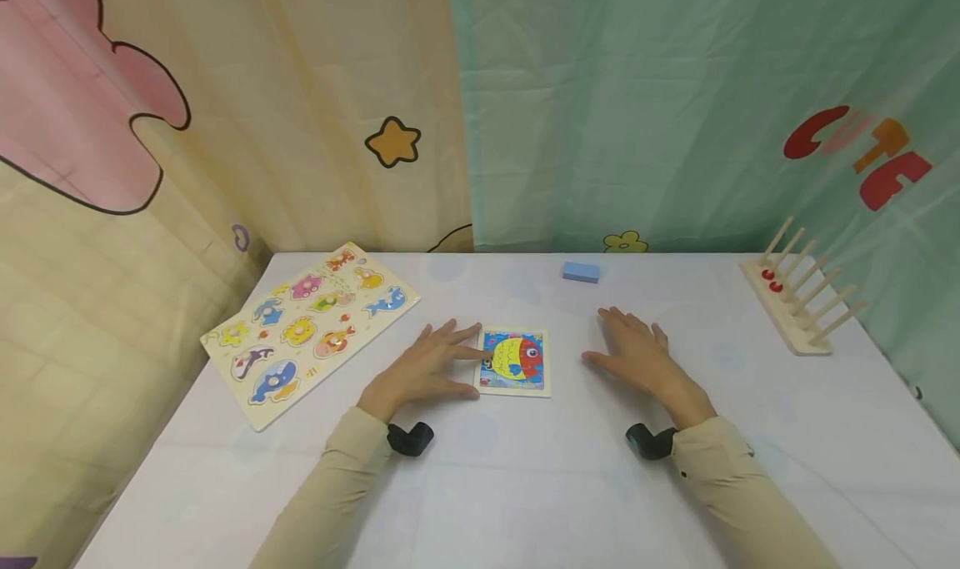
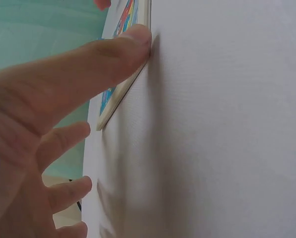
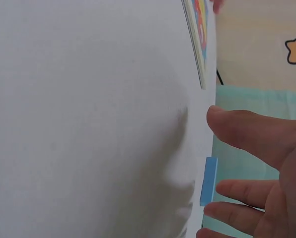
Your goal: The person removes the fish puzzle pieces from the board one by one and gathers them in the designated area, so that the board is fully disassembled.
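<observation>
A small square fish picture puzzle lies flat on the white table, showing a yellow and red fish on blue. My left hand is at its left edge with fingers spread; the index fingertip reaches over the picture and the thumb is at the lower left corner. In the left wrist view the thumb overlaps the light rim of the puzzle. To the right of the puzzle, apart from it, my right hand is held with fingers extended and nothing in them.
A large peg puzzle board with sea animals lies at the left. A blue block sits near the back edge. At the right stands a wooden peg rack with two red beads. Curtains hang behind the table.
</observation>
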Motion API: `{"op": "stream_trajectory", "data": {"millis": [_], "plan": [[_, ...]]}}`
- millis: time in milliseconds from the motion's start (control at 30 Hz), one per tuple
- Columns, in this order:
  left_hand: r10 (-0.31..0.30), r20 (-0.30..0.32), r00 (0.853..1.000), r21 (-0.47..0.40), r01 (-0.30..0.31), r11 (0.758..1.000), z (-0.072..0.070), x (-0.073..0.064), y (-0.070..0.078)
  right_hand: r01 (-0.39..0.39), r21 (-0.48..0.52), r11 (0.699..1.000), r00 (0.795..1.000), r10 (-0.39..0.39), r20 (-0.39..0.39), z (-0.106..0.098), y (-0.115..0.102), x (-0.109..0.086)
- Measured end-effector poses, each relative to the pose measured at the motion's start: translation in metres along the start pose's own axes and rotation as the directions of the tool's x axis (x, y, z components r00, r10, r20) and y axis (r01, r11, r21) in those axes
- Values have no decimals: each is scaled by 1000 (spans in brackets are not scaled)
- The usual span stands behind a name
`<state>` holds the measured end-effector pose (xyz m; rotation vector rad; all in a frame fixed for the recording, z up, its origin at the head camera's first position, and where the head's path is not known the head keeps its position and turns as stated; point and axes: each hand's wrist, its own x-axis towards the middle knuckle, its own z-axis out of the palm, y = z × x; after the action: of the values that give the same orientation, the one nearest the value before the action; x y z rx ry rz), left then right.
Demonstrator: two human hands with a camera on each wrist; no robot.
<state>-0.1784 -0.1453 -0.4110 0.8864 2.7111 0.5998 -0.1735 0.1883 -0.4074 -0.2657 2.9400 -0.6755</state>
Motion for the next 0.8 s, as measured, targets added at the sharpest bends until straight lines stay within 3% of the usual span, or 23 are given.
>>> {"op": "stream_trajectory", "data": {"millis": [267, 400, 633, 800], "plan": [[-29, 46, 999, 15, 29, 999, 0, 5, 0, 58, 29, 998, 998, -59, 22, 7, -27, 12], [-44, 66, 997, 34, 42, 999, -1, 7, -1, 88, 115, 989, 994, -95, 57, 12, -44, 19], [-51, 67, 996, 82, 46, 996, -3, 8, 2, 174, 241, 955, 968, -211, 138, 24, -75, 38], [-53, 63, 997, 102, 47, 994, -3, 10, 4, 223, 254, 941, 950, -268, 159, 34, -90, 52]]}}
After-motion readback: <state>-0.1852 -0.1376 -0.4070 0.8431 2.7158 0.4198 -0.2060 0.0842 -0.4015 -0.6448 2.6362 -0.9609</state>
